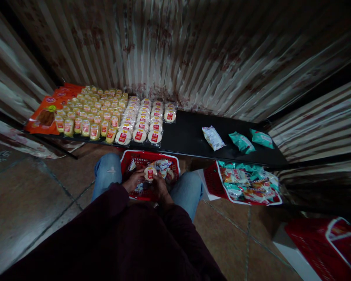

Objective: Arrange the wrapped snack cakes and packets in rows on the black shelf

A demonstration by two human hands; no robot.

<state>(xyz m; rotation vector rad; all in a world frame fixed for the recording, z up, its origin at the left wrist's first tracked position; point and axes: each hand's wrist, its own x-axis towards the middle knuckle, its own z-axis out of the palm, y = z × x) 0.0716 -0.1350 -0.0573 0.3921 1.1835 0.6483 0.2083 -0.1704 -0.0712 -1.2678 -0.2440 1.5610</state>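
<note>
A red basket (128,159) sits between my knees and holds several round packaged buns. My left hand (135,179) and my right hand (160,183) are both inside it, fingers curled around a clear pack of round bun (150,172). Just beyond the basket runs a low black shelf (190,134). On its left part lie rows of the same round packs with red labels (143,121), yellow packs (90,113) and orange packets (46,115).
A white snack bag (213,137) and two teal bags (242,142) lie on the shelf's right part. A second red basket (245,183) full of mixed snack packets stands to the right on the tiled floor. Another red basket (324,242) is at the lower right. Corrugated metal walls (193,50) surround the shelf.
</note>
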